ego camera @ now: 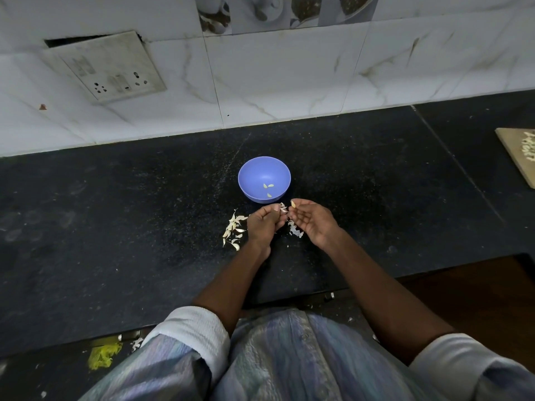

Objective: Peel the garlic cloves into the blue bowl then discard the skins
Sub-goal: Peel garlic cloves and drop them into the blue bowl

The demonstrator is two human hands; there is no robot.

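Note:
The blue bowl (pixel 264 179) stands on the black counter (pixel 115 227) with three peeled garlic cloves (pixel 268 189) inside. Just in front of it, my right hand (pixel 314 224) pinches a pale peeled clove (pixel 293 204) at its fingertips. My left hand (pixel 264 225) is curled and pinches a scrap of garlic skin (pixel 283 209) beside the right fingers. A pile of unpeeled cloves and skins (pixel 234 231) lies left of my left hand. More loose skins (pixel 295 231) lie between my hands.
A wooden board (pixel 518 153) with white pieces on it sits at the far right. The tiled wall with a socket plate (pixel 110 68) rises behind the counter. A yellow scrap (pixel 102 355) lies on the floor by the counter's front edge.

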